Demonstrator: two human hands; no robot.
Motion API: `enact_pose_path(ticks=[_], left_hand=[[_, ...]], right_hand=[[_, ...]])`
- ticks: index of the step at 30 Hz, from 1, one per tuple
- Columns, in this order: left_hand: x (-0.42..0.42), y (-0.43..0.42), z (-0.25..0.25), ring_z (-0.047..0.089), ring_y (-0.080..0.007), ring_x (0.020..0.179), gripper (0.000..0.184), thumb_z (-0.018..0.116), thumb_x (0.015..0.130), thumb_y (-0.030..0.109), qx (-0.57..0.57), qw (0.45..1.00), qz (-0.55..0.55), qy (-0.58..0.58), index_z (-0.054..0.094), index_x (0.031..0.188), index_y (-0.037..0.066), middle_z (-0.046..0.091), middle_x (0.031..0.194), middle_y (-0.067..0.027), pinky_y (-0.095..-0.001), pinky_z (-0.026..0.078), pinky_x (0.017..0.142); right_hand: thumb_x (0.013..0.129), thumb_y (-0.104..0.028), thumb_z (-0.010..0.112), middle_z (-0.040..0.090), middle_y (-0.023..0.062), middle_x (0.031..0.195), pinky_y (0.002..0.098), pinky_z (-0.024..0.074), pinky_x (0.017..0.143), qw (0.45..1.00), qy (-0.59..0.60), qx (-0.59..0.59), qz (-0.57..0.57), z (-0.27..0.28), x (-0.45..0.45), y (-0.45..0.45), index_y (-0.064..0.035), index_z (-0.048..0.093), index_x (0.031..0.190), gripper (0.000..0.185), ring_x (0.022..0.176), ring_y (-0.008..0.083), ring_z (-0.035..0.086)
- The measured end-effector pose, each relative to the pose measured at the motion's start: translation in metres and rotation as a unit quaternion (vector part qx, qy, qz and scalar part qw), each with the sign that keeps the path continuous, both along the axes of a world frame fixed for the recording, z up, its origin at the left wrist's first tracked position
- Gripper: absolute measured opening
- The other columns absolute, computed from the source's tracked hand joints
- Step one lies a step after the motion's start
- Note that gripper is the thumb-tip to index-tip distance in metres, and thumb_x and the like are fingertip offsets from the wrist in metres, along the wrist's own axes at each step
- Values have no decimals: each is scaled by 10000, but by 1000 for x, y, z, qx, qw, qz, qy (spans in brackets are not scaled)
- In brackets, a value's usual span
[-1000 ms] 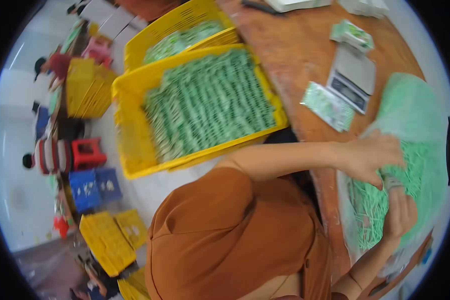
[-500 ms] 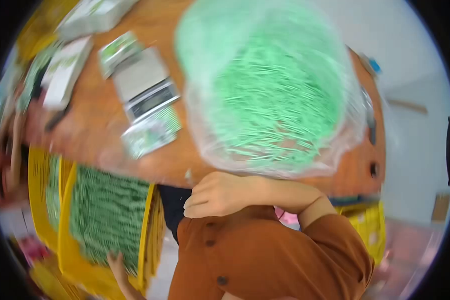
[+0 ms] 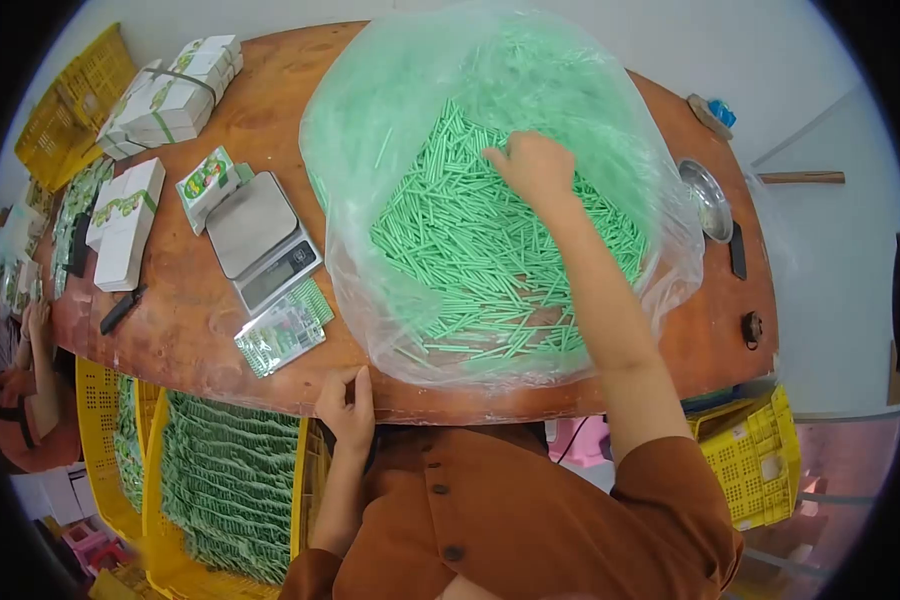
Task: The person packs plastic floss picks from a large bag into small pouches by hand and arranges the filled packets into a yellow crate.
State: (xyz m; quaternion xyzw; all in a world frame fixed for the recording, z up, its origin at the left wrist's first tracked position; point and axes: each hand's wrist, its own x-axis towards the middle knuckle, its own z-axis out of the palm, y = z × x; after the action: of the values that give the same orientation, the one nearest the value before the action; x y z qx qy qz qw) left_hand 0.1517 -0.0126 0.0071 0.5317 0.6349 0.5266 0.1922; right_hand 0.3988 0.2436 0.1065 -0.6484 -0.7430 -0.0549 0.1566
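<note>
Right hand (image 3: 540,172) swung from the belly up into the green sticks (image 3: 470,255); left hand (image 3: 348,410) came off the yellow crate (image 3: 205,582).
Right thumb's spread, fingertips hidden, so can't tell if it's gripping any. Left's half-curled at the table (image 3: 195,320) edge, nothing visible in it. Sticks lie in the open plastic bag (image 3: 348,290).

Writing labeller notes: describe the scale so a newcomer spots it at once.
On the brown table, find the large translucent bag of green sticks. Just left of it in the picture sits the scale, with a printed packet at its near end. Unlike that packet, it has a flat grey plate and a dark rectangular display.
</note>
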Motion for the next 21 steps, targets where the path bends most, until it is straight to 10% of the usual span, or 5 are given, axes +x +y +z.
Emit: enact_pose_path(ticks=[15,17,21], left_hand=[[-8,3,-7,506,-215,515,34,633,772,-2,68,992,-69,86,599,774,1,553,651,-99,-296,393,474],[-11,1,-6,506,-207,522,33,632,776,1,70,993,-70,62,600,773,-1,552,654,-99,-289,392,480],[-13,-1,4,512,-179,552,32,629,787,9,25,997,-77,-8,603,779,-8,556,670,-94,-268,397,510]], right_hand=[[817,-346,587,622,120,915,443,407,781,998,30,26,-47,-45,-38,17,-11,578,907,346,893,300,554],[850,-311,557,620,138,929,401,413,789,959,268,-93,-8,-17,-15,12,19,529,1015,371,889,279,565],[888,-270,514,609,170,952,356,418,787,919,321,-198,113,10,21,-4,53,484,1096,386,873,252,571]])
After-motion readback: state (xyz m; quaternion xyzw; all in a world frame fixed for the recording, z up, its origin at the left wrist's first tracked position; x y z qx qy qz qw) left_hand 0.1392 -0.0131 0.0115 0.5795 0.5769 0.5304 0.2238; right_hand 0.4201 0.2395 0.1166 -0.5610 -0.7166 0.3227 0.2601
